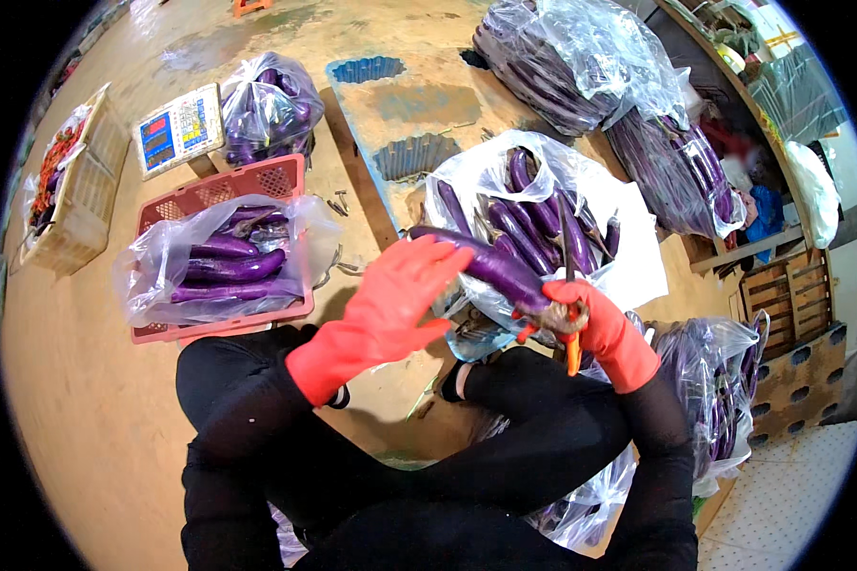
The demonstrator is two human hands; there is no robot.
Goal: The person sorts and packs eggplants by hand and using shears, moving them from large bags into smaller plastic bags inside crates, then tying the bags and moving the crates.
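Note:
A long purple eggplant lies slantwise in front of me, its stem end to the right. My right hand, in a red rubber glove, closes round that stem end. The same hand also grips a narrow-bladed knife with an orange handle, its dark blade pointing away from me. My left hand, gloved alike, has its fingers stretched out at the eggplant's far end, the thumb apart; whether they press on it I cannot tell. Just beyond is an opened clear bag full of eggplants.
At left, a red crate holds bagged eggplants, with a scale and another filled bag behind it. A cream crate stands far left. Large eggplant bags lie far right; another bag is by my right arm.

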